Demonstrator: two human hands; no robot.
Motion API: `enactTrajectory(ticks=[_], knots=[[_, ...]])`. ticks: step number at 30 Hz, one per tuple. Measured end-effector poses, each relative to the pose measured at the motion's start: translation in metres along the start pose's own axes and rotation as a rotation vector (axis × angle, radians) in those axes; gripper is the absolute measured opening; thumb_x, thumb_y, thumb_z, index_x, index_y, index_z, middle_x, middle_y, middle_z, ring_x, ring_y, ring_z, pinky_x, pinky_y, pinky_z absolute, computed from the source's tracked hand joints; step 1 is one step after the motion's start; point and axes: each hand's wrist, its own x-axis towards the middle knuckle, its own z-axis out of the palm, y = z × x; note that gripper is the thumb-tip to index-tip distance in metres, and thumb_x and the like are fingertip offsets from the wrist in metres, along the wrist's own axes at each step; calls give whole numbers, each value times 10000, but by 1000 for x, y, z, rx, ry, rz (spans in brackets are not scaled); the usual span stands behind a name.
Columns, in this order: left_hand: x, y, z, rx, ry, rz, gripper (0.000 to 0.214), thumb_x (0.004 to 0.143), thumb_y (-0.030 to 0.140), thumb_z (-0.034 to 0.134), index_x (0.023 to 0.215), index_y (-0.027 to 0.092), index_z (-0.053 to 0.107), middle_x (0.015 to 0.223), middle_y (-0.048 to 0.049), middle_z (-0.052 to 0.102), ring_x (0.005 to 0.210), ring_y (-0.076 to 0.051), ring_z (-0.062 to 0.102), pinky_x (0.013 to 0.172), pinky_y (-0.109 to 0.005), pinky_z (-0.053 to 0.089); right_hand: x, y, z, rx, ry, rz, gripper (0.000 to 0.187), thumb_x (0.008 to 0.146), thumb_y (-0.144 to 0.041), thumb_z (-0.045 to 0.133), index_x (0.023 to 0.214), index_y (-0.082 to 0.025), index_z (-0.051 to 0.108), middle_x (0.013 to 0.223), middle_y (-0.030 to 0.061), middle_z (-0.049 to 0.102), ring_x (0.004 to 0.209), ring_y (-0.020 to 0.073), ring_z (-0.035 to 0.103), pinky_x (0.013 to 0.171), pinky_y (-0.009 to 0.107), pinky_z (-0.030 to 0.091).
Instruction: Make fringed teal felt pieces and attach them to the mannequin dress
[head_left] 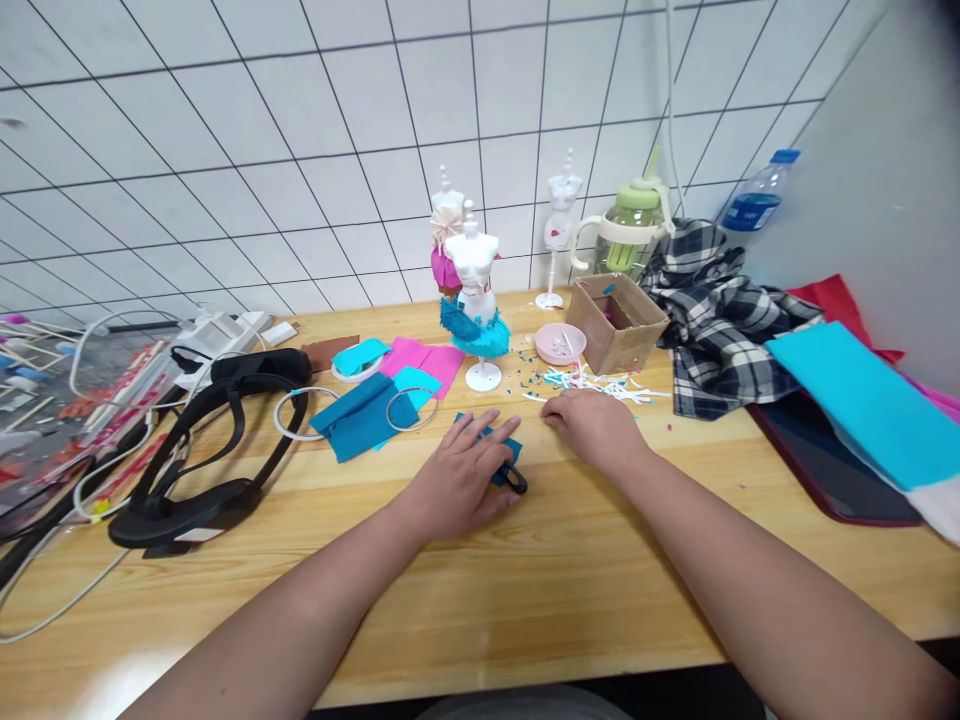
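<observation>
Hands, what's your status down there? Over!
Left hand flat over teal cloth. Right hand by white strips; grip unclear. Black loop juts out near left thumb.

The person's left hand (466,470) and right hand (596,430) are bare, as are both forearms (315,600), which taper toward the hands. A small dark spot (223,690) marks the left forearm.

The left hand (469,475) covers much of a dark teal fabric piece (513,450) and part of a black-looped tool (511,472), perhaps scissors. The right hand's (596,428) curled fingertips are partly hidden. The right edge crops a bright-blue flat sheet (870,400).
</observation>
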Motion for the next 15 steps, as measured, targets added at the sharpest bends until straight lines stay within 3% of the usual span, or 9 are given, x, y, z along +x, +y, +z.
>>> enactTrajectory(ticks=[9, 15], knots=[[14, 8, 8, 30, -39, -28, 264, 892, 391, 497, 1019, 176, 584, 1496, -113, 398, 1445, -332, 172, 1155, -580, 70, 2, 1, 6, -52, -28, 18, 237, 912, -274, 483, 947, -262, 716, 940, 60, 701, 847, 209, 632, 660, 282, 396], [16, 7, 15, 1, -57, -44, 373, 885, 376, 492, 1200, 181, 536, 1454, -107, 457, 1421, -334, 232, 1145, -600, 7, 1, 3, 2, -60, -1, 25, 224, 919, -275, 473, 953, -254, 694, 948, 55, 691, 854, 218, 632, 639, 287, 394]])
